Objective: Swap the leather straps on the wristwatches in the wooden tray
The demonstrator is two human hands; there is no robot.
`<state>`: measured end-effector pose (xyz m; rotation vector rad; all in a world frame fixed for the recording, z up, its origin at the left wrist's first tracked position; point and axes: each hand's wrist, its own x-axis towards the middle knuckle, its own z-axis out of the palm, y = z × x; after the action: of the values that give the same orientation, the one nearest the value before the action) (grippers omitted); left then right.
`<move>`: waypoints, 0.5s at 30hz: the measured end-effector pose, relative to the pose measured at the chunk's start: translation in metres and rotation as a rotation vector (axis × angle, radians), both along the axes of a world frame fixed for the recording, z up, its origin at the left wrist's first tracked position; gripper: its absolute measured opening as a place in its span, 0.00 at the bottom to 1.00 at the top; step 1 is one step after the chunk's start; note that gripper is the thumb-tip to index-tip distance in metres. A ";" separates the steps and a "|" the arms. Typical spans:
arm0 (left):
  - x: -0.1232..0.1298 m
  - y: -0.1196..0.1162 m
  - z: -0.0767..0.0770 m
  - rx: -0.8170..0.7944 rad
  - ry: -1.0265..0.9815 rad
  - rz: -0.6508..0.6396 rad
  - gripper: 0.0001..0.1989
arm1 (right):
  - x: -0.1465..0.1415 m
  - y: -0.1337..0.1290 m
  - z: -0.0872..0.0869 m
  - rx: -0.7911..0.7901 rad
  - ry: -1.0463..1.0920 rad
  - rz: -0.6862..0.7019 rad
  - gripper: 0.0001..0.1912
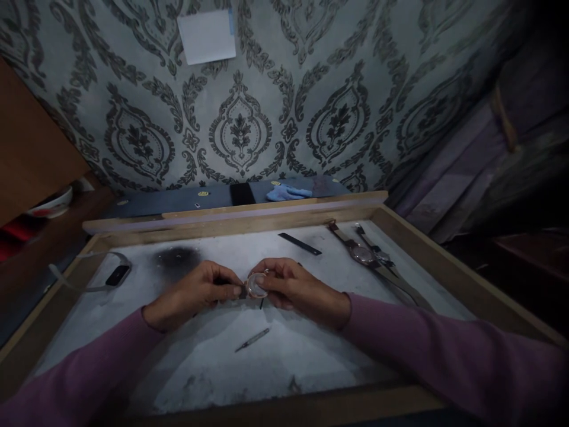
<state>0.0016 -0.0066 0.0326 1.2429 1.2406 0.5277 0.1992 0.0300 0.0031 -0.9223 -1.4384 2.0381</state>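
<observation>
From my distant place, I see the left hand (202,290) with fingers pinched on the dark strap (242,292) of a round watch (255,286). The right hand (291,284) holds its case between the fingers. The watch is over the middle of the white tabletop (320,362). Nearer lies a thin tool (252,340); farther, a dark flat strip (300,244).

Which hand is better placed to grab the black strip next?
The right hand, probably: the black strip lies just beyond it, farther from the left hand. Both hold the watch, so the right would first have to let go, leaving the watch to the left.
</observation>
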 end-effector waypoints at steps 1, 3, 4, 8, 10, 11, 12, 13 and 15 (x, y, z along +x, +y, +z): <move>0.000 0.000 -0.001 -0.003 -0.012 0.003 0.11 | 0.000 0.000 -0.001 0.003 -0.001 0.002 0.08; -0.001 0.001 -0.002 -0.002 -0.037 0.007 0.11 | 0.000 0.000 -0.001 0.006 -0.002 0.003 0.09; -0.001 0.001 -0.002 -0.003 -0.044 0.006 0.11 | 0.000 0.000 -0.002 0.006 -0.003 0.001 0.09; 0.000 0.000 -0.001 -0.010 -0.042 0.005 0.11 | 0.000 0.000 -0.002 0.001 0.005 -0.009 0.10; 0.001 0.000 0.000 -0.018 -0.031 0.012 0.12 | -0.001 0.000 -0.002 0.001 0.014 -0.006 0.11; 0.002 0.000 0.000 -0.020 -0.025 0.015 0.12 | -0.001 0.000 -0.002 0.003 0.014 -0.004 0.11; 0.002 0.001 0.001 -0.021 -0.019 0.020 0.12 | -0.001 0.000 -0.002 0.004 0.014 -0.002 0.11; 0.003 0.001 0.001 -0.019 -0.016 0.025 0.12 | -0.001 0.000 -0.002 0.005 0.016 0.000 0.11; 0.003 0.001 0.001 -0.015 -0.008 0.029 0.11 | -0.001 0.000 -0.003 0.003 0.024 -0.003 0.11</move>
<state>0.0045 -0.0054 0.0337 1.2109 1.2551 0.5432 0.1980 0.0302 0.0006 -0.8955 -1.4262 2.0377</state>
